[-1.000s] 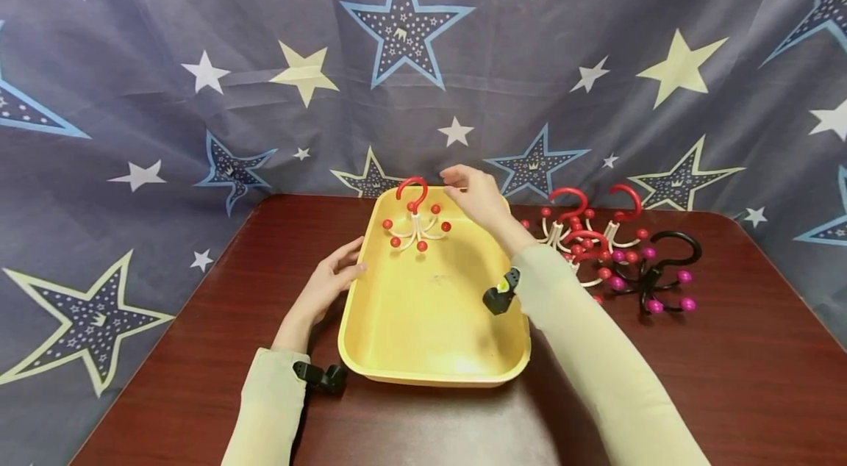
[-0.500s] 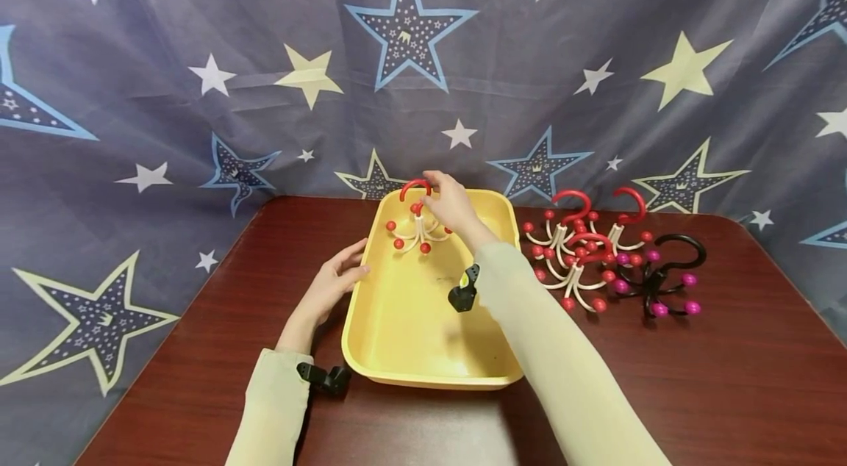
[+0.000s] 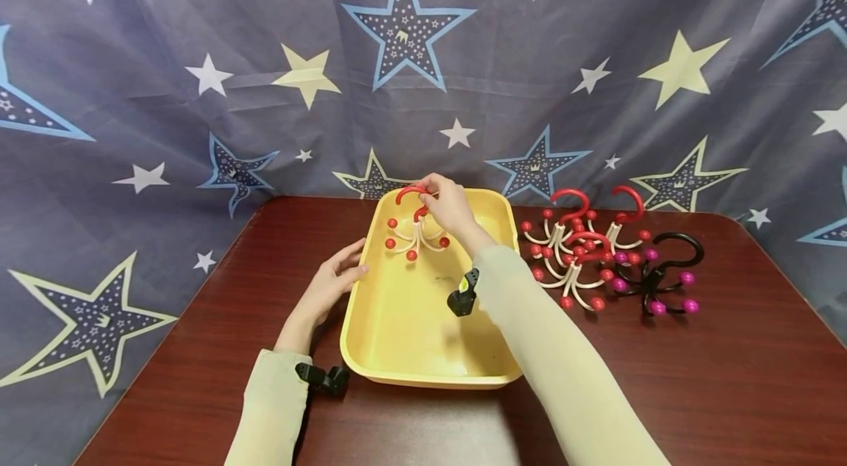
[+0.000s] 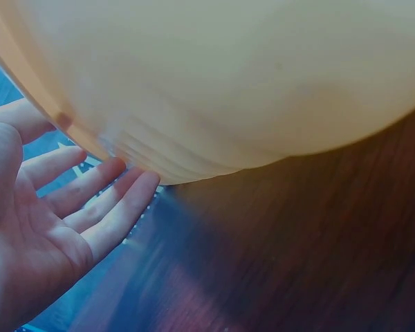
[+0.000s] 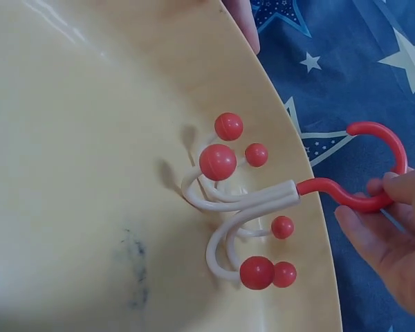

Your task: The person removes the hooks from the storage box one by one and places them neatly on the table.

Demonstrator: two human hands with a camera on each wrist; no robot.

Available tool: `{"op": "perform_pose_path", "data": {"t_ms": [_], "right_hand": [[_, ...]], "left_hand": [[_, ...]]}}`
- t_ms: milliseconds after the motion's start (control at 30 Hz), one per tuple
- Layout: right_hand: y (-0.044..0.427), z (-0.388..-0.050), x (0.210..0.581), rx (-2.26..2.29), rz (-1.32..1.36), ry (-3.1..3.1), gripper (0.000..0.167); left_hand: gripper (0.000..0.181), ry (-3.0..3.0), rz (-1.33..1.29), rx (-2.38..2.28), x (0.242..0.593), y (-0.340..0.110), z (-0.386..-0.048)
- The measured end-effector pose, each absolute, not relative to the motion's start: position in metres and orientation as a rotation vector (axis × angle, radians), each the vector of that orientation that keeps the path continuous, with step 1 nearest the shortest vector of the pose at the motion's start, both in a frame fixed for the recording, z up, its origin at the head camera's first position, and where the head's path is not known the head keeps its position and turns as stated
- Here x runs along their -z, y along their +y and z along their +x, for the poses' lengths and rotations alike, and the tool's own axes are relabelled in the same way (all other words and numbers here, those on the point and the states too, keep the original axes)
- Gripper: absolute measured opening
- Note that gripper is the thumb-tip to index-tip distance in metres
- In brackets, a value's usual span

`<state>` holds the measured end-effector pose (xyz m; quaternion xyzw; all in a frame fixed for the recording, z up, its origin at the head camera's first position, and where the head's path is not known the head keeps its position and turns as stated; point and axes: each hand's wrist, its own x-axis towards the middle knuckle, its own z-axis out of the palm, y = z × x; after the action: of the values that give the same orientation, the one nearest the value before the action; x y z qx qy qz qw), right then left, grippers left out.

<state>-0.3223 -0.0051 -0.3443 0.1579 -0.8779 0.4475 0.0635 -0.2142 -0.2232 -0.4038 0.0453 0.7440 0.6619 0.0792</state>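
Observation:
A yellow plastic basin (image 3: 410, 326) stands on the table. At its far end is a white multi-arm hanging hook (image 3: 417, 234) with red ball tips and a red curved top. My right hand (image 3: 451, 210) pinches that red top between thumb and fingers, as the right wrist view shows (image 5: 394, 228). The white arms of the hook (image 5: 263, 200) hang over the basin's far part; whether they touch its floor I cannot tell. Beside the basin's left wall, my left hand (image 3: 324, 289) touches the rim with extended fingers (image 4: 104, 187).
Right of the basin, several similar white hooks with red balls (image 3: 572, 276) lie close together. A black hook with pink balls (image 3: 651, 281) lies next to them. Behind the dark red wooden table (image 3: 748, 363) hangs a grey star-patterned curtain (image 3: 503, 69).
My right hand has moved left across the basin to the hook and taken hold of its red top. The hook has shifted and turned slightly. My left hand stays at the rim.

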Motion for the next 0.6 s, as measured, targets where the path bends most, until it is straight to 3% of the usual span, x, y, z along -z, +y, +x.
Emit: {"op": "perform_pose_path", "data": {"t_ms": [600], "right_hand": [[0.015,-0.307,0.335,-1.476,0.497,-2.540,0.013]], "left_hand": [[0.057,2.236,0.140,-1.983,0.405,-0.222,-0.214]]}}
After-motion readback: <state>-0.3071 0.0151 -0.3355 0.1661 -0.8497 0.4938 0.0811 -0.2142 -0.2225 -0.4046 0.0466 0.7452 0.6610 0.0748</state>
